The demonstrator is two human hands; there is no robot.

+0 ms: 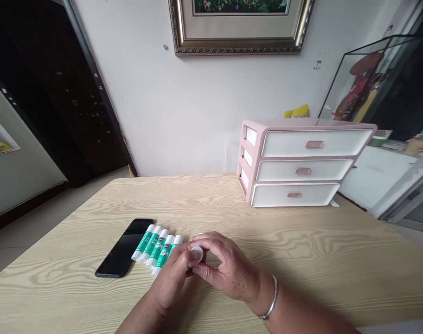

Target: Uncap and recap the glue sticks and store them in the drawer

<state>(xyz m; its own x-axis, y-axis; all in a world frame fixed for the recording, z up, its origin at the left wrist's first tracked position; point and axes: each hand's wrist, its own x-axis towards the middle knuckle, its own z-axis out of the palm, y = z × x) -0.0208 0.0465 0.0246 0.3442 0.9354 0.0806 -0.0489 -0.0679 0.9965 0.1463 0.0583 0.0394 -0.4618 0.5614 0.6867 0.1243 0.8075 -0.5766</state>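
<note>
Five glue sticks (158,249) lie side by side on the desk (302,260), just beside a phone (125,253). The left hand (173,278) and right hand (228,269) both pinch a sixth stick (197,253), held just beside the row and not yet in line.

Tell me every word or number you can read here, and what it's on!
Nothing here reads as clear words or numbers.
On the glue sticks: green labels with a red mark, print too small to read.
On the yellow packet behind the drawer unit: too blurred to read.
On the wall: a small dark mark, not legible.
On the phone: dark screen, no text.
On the white cap between the left hand and right hand: no print shows.
</note>
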